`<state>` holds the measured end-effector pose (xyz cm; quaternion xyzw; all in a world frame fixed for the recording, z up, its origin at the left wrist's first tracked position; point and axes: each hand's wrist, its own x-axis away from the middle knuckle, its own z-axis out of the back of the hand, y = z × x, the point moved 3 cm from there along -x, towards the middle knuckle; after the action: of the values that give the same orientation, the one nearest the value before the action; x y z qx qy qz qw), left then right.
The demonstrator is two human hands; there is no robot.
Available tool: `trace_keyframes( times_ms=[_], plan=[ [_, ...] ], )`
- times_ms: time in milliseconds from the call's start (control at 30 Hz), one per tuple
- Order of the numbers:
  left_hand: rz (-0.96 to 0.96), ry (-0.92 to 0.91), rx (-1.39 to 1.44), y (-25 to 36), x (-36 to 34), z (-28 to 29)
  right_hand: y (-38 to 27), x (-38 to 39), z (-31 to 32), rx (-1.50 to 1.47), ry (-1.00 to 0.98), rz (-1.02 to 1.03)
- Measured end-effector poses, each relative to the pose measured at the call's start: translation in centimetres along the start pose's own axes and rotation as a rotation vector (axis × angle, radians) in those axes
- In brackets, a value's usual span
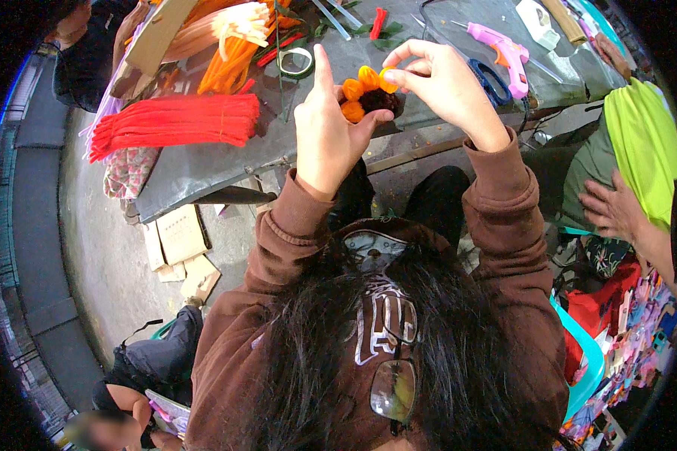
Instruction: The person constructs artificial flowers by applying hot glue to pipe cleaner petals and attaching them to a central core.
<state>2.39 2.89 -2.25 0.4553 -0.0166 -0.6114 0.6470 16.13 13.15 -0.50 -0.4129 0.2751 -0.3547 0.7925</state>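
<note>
A fuzzy flower [379, 101] with a dark brown centre and several orange petals is held above the table's near edge. My left hand [325, 139] grips it from the left, thumb against its near side and index finger pointing up. From the right, my right hand [453, 89] pinches a yellow-orange petal [388, 80] at the flower's far rim between thumb and forefinger. Whether that petal is fixed to the flower, I cannot tell. Just right of my right hand lie blue-handled scissors [490, 81] and a pink glue gun [505, 59].
Red pipe cleaners [177, 124], orange ones [229, 71] and peach ones [222, 31] lie on the grey table [203, 174]. Beside them is a tape roll [295, 62]. A person's hand [617, 207] rests at the right. Cardboard [180, 234] lies on the floor.
</note>
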Motion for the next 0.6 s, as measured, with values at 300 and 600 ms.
trace_keyframes(
  times_ms=[300, 600],
  plan=[
    [0.070, -0.018, 0.064, 0.4, -0.1, 0.5, -1.2, 1.8, 0.5, 0.117, 0.182, 0.262],
    [0.124, -0.136, 0.240, 0.0, -0.4, 1.0, -1.1, 2.9, -0.5, -0.117, 0.094, 0.135]
  ],
)
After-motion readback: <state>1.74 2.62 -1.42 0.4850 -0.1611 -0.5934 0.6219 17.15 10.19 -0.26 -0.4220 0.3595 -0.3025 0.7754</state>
